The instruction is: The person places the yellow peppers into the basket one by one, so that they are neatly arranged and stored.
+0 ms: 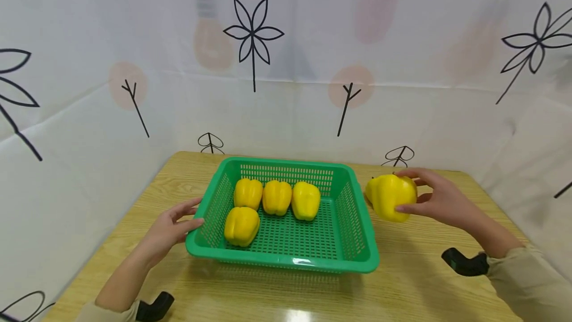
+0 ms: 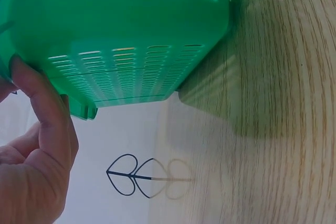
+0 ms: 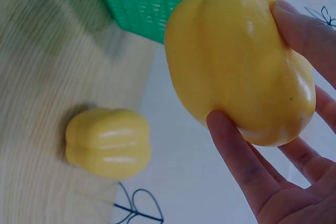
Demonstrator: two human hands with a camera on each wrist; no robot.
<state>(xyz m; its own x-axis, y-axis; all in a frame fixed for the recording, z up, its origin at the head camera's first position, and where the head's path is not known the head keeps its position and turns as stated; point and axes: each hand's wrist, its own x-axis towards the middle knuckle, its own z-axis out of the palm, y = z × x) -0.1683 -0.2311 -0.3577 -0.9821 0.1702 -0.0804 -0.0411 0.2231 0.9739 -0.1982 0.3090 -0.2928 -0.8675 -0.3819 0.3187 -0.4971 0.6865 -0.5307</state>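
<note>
A green plastic basket (image 1: 286,264) with slotted walls sits on the table, several yellow bell peppers (image 1: 277,198) inside it at its back and left. My left hand (image 1: 166,230) grips the basket's left rim between thumb and fingers; the left wrist view shows the fingers (image 2: 50,111) curled at that rim. To the right of the basket, my right hand (image 1: 440,200) holds a yellow bell pepper (image 3: 236,61) above the table, thumb on one side and fingers on the other. Another yellow bell pepper (image 3: 107,142) lies on the table behind it, mostly hidden in the head view.
The wooden table (image 1: 402,282) reaches back to a white cloth (image 1: 295,123) printed with plants, which also hangs at both sides. Black curved wrist mounts (image 1: 464,262) stick out from both sleeves.
</note>
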